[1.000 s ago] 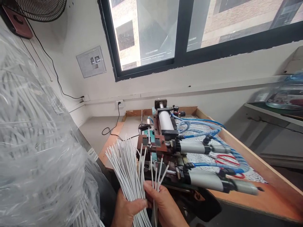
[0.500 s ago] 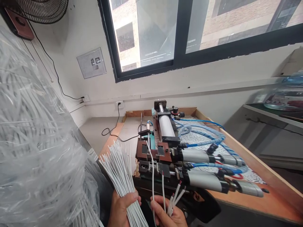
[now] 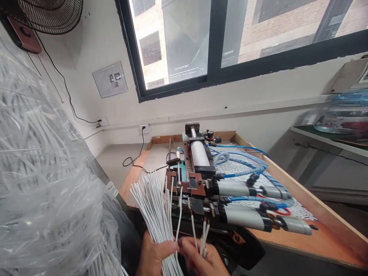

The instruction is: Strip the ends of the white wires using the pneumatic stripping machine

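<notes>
My left hand is closed round a thick bundle of white cables, whose upper ends fan out towards the machine. My right hand is closed on a few short-showing white cables with reddish tips. Its fingertips meet my left thumb at the bundle's right side, beside a single bent white cable that stands apart from the rest. Whether those fingertips pinch this cable is blurred. Just beyond both hands is a pneumatic machine with brown and black jaw blocks.
Silver cylinders and blue air hoses extend right on a wood-edged bench. A tall plastic-wrapped mass of white cables stands close on the left. At the right, a shelf carries a large plastic bottle.
My right hand has moved left to meet my left hand. The single cable's tip has dropped back from the jaw blocks. My left hand and bundle have shifted slightly right.
</notes>
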`<state>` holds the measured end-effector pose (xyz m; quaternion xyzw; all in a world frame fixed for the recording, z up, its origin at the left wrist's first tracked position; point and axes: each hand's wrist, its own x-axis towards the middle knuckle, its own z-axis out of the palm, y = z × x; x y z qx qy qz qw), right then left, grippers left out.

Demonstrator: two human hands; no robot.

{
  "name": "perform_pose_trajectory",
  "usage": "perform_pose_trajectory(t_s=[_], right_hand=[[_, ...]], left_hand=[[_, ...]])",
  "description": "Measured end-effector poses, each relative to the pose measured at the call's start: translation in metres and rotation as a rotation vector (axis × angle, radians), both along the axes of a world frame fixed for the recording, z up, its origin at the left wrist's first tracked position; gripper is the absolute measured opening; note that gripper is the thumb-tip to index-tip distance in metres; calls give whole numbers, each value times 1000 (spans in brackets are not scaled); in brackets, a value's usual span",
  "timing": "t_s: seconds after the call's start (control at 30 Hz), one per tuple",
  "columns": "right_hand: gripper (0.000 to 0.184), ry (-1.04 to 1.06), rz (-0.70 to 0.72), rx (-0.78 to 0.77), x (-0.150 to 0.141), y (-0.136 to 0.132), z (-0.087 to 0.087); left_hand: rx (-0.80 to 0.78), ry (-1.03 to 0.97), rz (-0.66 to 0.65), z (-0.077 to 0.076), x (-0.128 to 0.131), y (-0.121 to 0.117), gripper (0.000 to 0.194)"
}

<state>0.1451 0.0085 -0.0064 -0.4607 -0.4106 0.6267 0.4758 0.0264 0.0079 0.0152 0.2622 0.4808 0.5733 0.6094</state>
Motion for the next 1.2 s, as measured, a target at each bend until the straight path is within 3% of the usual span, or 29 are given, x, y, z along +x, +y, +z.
perform_pose_trajectory(t_s=[0.2,0.33,0.43,0.77,0.9,1.0,1.1,1.13,1.2], right_hand=[[32,238,-139,-25,-16,22,16],[34,277,-244,-110,-17,21,12],[36,254,-237,-146,-13,21,10],[37,189,-192,-142,-14,27,12],[36,-37,-193,45,-11,26,-8],[35,-336,-129,223,-5,24,-45],[17,-526,-79,204,3,22,-77],[18,-585,-117,195,6,22,-80],[31,-667,-217,227,8,23,-71]], left_hand=[[81,87,-106,-3,-1,9,32],[-6,74,-16,-7,-6,10,17],[-57,80,68,-8,-9,10,11],[-82,47,105,-3,-7,10,16],[-105,49,116,-2,-9,9,16],[-113,41,118,-1,-9,8,15],[-105,37,113,0,-7,8,15],[-106,37,112,0,-7,7,14],[-107,40,108,2,-4,7,14]])
